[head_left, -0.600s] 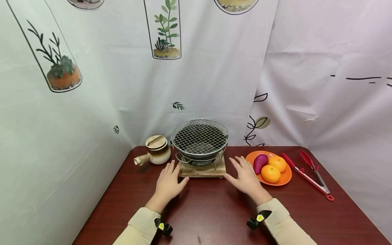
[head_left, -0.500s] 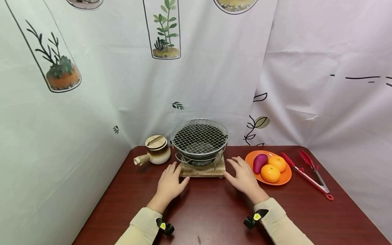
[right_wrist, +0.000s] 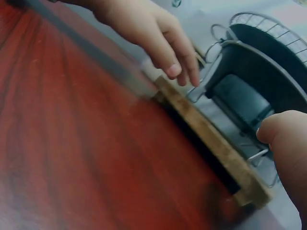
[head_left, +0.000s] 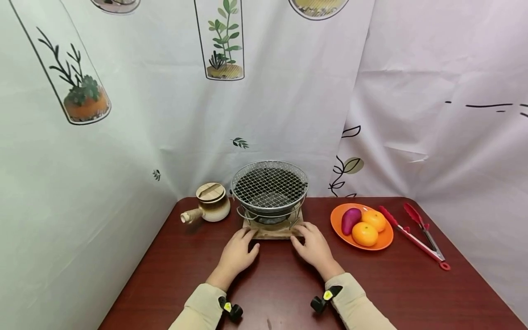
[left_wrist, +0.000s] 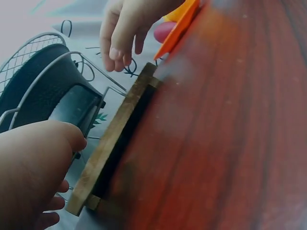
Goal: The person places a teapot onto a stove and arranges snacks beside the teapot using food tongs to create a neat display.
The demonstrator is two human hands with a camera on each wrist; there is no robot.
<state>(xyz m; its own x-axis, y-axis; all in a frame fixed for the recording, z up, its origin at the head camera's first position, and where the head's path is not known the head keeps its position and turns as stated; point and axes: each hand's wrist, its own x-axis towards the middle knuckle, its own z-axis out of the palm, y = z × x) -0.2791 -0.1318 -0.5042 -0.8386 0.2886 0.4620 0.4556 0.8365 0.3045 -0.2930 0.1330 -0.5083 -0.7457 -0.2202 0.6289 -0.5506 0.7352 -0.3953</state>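
Note:
A round tabletop grill with a wire mesh top and a dark bowl stands on a square wooden board. My left hand lies at the board's front left corner, fingers loosely bent over its edge. At the front right corner is my right hand, its fingertips over the board and the thumb in front. Both wrist views show the wooden board raised on strips, with a dark gap beneath. In the right wrist view, my right thumb shows above the board, near the grill's wire legs.
Left of the grill sits a small side-handled pot with a wooden lid. On the right, an orange plate carries two oranges and a purple eggplant-like piece. Red-tipped tongs lie beyond it, near the table's right edge.
Both hands have moved inward, the left to the right and the right to the left, and their fingers now overlap the board's front corners. The grill and other things have stayed in place.

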